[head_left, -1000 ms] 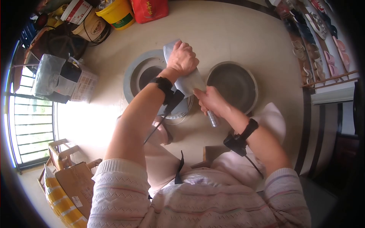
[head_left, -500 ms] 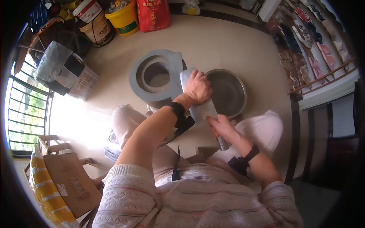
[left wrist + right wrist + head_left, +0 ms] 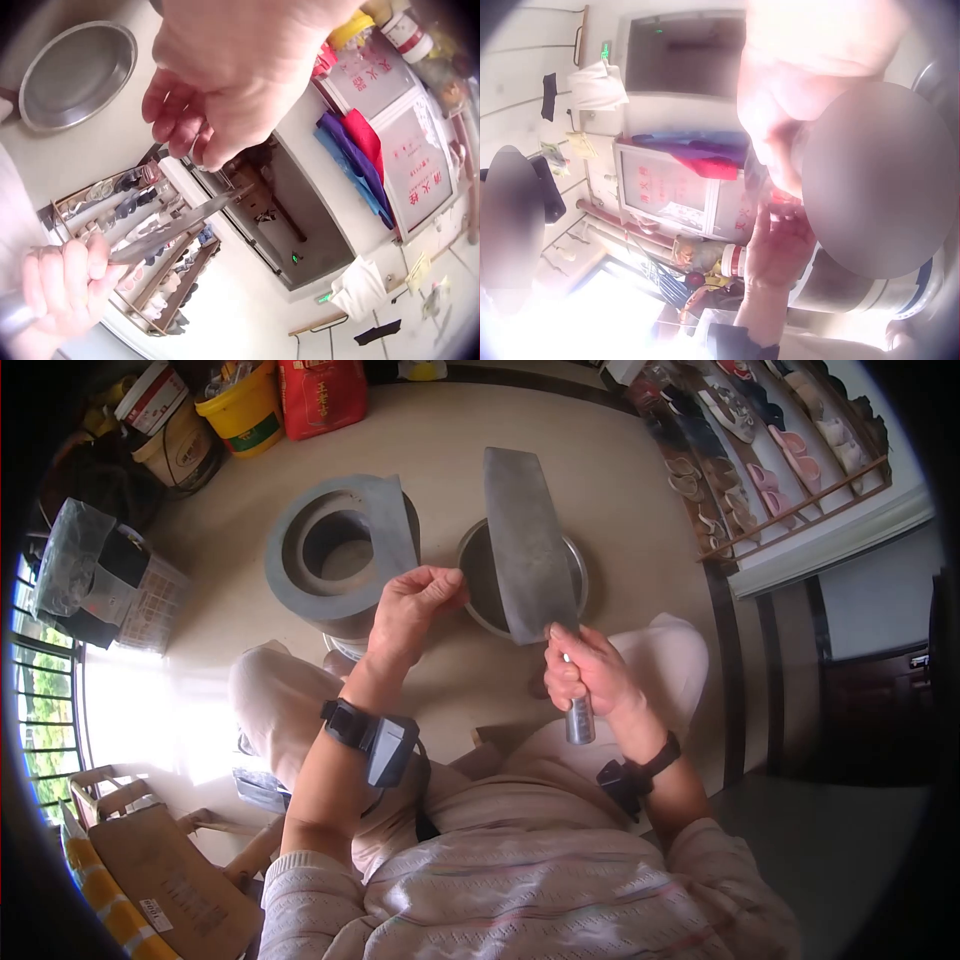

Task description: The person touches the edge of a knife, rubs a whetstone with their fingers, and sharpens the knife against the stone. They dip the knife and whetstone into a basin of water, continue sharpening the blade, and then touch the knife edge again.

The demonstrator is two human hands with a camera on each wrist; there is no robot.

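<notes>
The right hand [image 3: 592,678] grips the metal handle [image 3: 579,720] of a broad grey blade [image 3: 530,545], which points up and away over the round metal basin [image 3: 473,592]. In the left wrist view the blade [image 3: 176,227] shows nearly edge-on, with the right hand [image 3: 66,289] at its handle. The left hand [image 3: 405,618] is off the blade, to its left, fingers curled in near the thumb; nothing is visibly held. Just beyond that hand lies a grey ring-shaped object [image 3: 283,568] with a flat slab-like part on its right side.
Buckets [image 3: 243,412] and a red bag [image 3: 322,398] stand at the back left, a plastic-covered crate [image 3: 145,600] at the left. A shoe rack [image 3: 770,470] is at the right. A chair holds a cardboard box [image 3: 175,880] at the lower left. The person's knees flank the work.
The left hand has come off the blade and moved left and toward the body. The blade now points more steeply upward in view, still gripped by the right hand. The head view has shifted.
</notes>
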